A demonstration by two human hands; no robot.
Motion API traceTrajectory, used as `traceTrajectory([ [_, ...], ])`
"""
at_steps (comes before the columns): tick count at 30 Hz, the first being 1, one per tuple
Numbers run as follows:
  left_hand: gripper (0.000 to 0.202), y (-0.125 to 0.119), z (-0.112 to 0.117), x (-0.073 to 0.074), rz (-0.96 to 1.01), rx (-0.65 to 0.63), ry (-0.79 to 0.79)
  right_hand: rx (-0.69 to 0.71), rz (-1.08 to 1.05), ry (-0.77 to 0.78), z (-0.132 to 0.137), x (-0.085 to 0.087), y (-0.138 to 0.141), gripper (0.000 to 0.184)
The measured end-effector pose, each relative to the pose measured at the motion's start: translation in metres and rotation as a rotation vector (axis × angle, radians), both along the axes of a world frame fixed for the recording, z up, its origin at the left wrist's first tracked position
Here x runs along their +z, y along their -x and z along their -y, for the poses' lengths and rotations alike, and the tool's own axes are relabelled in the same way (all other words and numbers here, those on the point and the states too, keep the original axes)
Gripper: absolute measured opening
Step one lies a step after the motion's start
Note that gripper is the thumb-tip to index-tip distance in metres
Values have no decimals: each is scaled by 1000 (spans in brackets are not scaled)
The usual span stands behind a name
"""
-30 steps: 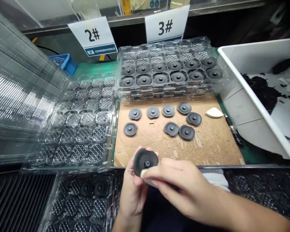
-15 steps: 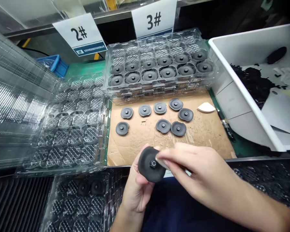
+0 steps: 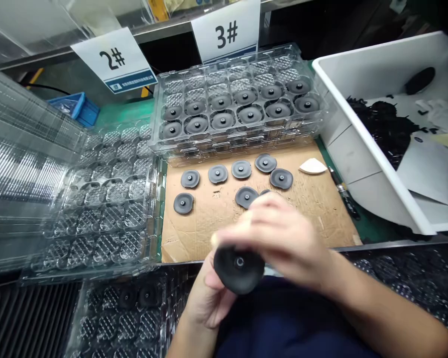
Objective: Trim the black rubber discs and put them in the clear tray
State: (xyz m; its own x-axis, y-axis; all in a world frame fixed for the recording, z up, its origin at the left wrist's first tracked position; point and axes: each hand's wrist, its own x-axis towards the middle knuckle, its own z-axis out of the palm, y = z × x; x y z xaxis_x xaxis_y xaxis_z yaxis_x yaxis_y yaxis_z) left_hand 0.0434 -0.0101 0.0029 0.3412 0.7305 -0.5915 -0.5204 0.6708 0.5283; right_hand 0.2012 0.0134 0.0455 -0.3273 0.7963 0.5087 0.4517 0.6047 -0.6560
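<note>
Cardboard [image 3: 194, 236] lay ahead; by its near edge my left hand [image 3: 213, 294] gripped a black disc [image 3: 239, 278]. My blurred right hand [image 3: 281, 238], half curled, its hold unclear, mostly hid a grey disc [image 3: 265, 191].

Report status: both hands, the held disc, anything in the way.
Left hand gripping black disc. Right hand blurred, grip unclear. Central stub visible; right hand hides disc's upper rim.

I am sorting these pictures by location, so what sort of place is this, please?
Probably a factory or workshop, judging by the compartmented plastic tray holding matching dark discs, the printed signs 2# and 3#, and the white bin of black pieces.
</note>
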Motion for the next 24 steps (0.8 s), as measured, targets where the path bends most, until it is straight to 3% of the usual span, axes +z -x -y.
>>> traceTrajectory([
  [3,66,12,-5,2,219,-97,-19,-266,-59,386,1,-30,-13,25],
  [5,58,20,-7,1,301,-105,-23,-297,-25,596,9,-59,-18,34],
  [8,57,27,-10,-2,312,-97,-12,-316,72,677,29,-101,-17,29],
  [11,55,30,-11,-6,318,-87,-12,-369,122,666,49,-123,-11,27],
  [15,56,32,-11,-8,321,-87,-7,-405,234,635,63,-128,-6,33],
  [19,55,33,-9,-8,325,-64,-30,-412,296,583,53,-129,-13,32],
  [21,55,32,-7,-7,316,-60,-41,-423,280,574,40,-117,-20,30],
  [24,57,29,-1,-6,301,-73,-37,-414,201,502,22,-72,-19,24],
])
